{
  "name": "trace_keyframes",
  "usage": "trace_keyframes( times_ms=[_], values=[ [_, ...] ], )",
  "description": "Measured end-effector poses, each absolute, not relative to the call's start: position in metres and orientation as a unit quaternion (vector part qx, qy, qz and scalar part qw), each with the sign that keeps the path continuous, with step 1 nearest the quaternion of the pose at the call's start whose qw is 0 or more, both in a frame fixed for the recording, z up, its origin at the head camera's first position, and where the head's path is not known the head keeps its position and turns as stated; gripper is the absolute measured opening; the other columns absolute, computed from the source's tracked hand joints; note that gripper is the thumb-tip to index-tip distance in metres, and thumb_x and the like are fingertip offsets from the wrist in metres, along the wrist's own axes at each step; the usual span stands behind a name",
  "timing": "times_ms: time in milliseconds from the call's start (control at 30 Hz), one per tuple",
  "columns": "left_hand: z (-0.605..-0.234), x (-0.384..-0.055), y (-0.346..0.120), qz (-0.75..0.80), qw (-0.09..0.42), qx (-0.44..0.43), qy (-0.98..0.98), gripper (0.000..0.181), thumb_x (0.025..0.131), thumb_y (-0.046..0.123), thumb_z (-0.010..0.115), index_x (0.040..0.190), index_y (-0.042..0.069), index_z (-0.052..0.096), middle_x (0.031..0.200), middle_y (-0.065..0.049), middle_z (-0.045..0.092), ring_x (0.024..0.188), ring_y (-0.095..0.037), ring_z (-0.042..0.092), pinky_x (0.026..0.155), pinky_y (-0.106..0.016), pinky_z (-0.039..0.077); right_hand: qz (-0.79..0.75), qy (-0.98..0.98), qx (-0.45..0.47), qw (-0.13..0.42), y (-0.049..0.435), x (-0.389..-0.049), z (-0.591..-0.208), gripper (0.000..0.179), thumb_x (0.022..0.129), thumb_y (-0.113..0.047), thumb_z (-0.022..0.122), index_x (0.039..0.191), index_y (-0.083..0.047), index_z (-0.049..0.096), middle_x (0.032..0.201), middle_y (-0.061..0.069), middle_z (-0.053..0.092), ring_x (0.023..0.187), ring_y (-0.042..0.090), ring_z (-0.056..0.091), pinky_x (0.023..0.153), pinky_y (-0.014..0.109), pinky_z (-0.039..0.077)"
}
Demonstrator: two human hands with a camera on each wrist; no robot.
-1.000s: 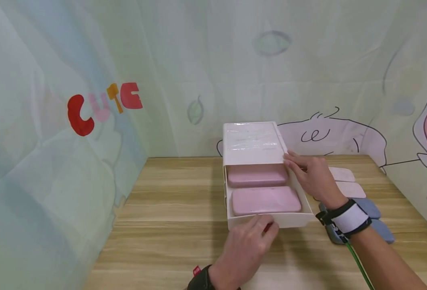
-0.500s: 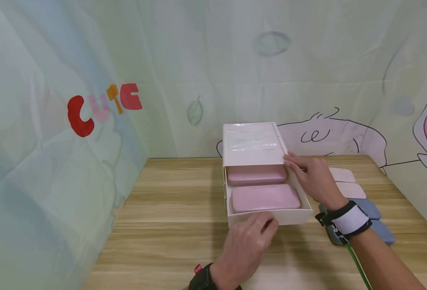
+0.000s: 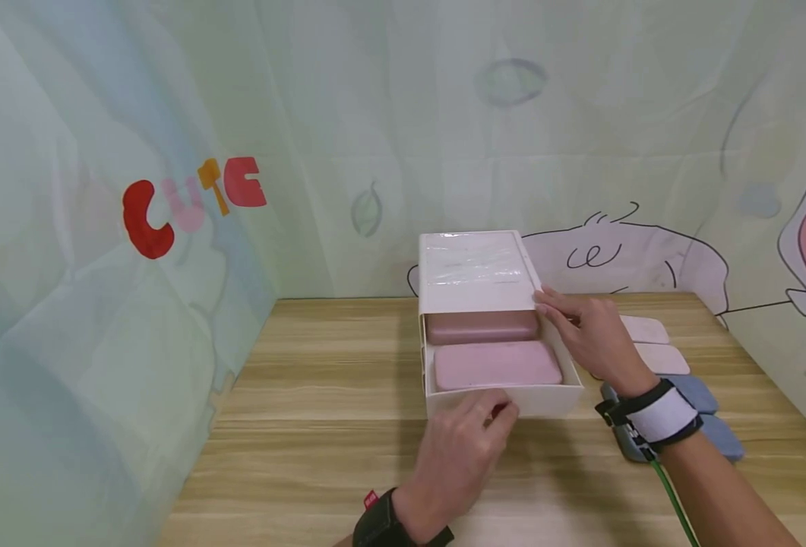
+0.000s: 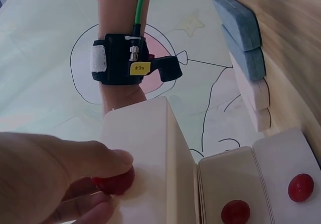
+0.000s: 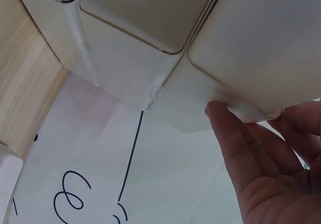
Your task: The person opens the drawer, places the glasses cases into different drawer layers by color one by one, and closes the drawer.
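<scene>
The left hand (image 3: 460, 456) pinches a red knob (image 4: 116, 184) between its thumb and fingers. The knob sits on the front of the top drawer (image 3: 546, 400), which stands pulled out of a small white drawer cabinet (image 3: 478, 298) just beyond that hand. The right hand (image 3: 594, 334) grips the cabinet near its right front upper edge, thumb and fingers clamped on the casing.

Inside the drawer, directly past the left hand, lies a rounded pink block (image 3: 498, 365); a second pink block (image 3: 482, 328) lies behind it, partly covered by the cabinet top, to the left of the right hand. In the left wrist view, two lower drawers show below the left hand, each with its own red knob: the middle knob (image 4: 235, 212) and the bottom knob (image 4: 301, 187).

On the desk (image 3: 320, 380), just right of the right hand, lie two pale blocks (image 3: 661, 358). Nearer the person, beside and partly behind the right wristband (image 3: 662, 412), lie blue-grey blocks (image 3: 722, 437).
</scene>
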State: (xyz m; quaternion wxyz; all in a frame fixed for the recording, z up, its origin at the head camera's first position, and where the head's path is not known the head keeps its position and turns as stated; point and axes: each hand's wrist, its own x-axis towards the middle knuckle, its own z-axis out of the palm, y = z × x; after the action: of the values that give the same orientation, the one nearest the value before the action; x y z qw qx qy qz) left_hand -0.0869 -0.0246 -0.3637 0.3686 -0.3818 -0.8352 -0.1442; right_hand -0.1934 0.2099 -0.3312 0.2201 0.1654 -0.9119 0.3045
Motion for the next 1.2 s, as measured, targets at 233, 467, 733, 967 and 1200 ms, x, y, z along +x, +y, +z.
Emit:
trace_keyframes(
  times_ms=[233,467,733,967,1200],
  values=[
    [-0.365,-0.092,-0.025,-0.141,0.385,-0.382,-0.829,0.015,0.087,0.008,0.076,0.102,0.013,0.075,0.101,0.003,0.066,0.089,-0.005,0.064,0.064,-0.013,0.053,0.308,-0.912,0.163,0.217,0.210,-0.193,-0.331,0.030,0.099,-0.016,0.066,0.128,-0.006,0.068,0.131,0.018,0.065,0.116,0.040,0.068,0.086,0.053,0.058],
    [-0.366,-0.094,-0.025,-0.147,0.388,-0.382,-0.826,0.018,0.085,0.008,0.077,0.102,0.013,0.075,0.103,0.003,0.066,0.090,-0.006,0.065,0.063,-0.013,0.052,0.312,-0.911,0.161,0.216,0.210,-0.193,-0.330,0.030,0.100,-0.017,0.065,0.128,-0.006,0.069,0.131,0.017,0.066,0.115,0.039,0.068,0.086,0.053,0.058],
    [-0.366,-0.097,-0.026,-0.166,0.367,-0.375,-0.835,0.015,0.089,0.011,0.076,0.104,0.013,0.076,0.106,0.002,0.068,0.095,-0.008,0.067,0.067,-0.015,0.055,0.322,-0.904,0.168,0.224,0.210,-0.193,-0.331,0.028,0.100,-0.017,0.065,0.125,-0.006,0.071,0.129,0.017,0.067,0.115,0.038,0.068,0.085,0.053,0.058],
    [-0.366,-0.103,-0.027,-0.178,0.357,-0.368,-0.840,0.018,0.090,0.013,0.077,0.108,0.014,0.076,0.110,0.002,0.068,0.099,-0.008,0.066,0.072,-0.018,0.057,0.325,-0.905,0.161,0.223,0.209,-0.193,-0.331,0.029,0.101,-0.020,0.065,0.126,-0.006,0.070,0.129,0.017,0.067,0.115,0.038,0.068,0.085,0.054,0.058],
    [-0.369,-0.107,-0.027,-0.189,0.365,-0.361,-0.837,0.021,0.088,0.015,0.080,0.108,0.015,0.076,0.110,0.003,0.068,0.099,-0.009,0.067,0.074,-0.019,0.057,0.323,-0.908,0.147,0.222,0.208,-0.191,-0.332,0.032,0.101,-0.023,0.064,0.127,-0.007,0.069,0.130,0.016,0.066,0.113,0.039,0.069,0.085,0.055,0.058]
  ],
)
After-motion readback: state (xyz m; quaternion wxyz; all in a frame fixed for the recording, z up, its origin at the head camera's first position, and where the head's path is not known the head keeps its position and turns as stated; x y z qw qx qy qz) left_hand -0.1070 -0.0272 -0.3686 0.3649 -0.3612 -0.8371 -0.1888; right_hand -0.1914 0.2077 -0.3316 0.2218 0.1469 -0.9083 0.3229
